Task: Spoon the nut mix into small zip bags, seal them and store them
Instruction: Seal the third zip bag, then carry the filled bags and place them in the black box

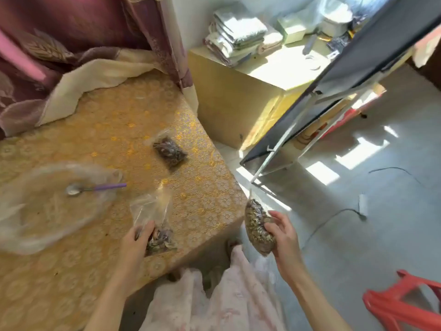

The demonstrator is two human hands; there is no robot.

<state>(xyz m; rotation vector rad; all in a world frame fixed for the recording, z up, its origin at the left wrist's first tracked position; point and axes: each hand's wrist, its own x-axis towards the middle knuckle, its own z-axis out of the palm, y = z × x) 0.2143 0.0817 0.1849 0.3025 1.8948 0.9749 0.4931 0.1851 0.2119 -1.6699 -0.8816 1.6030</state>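
Single head-worn wide-angle view, angled steeply down, close over table [100,120] corner and floor [381,223].

A maroon curtain [78,27] with a cream lining hangs at the far edge of the table, which wears a gold flowered tablecloth [95,120]. Beside it stands a yellow cabinet [229,101] with folded towels [238,37] stacked on top. On the grey floor [381,223] lie a dark cable [334,216] and, at the near right, a red plastic stool [405,304].
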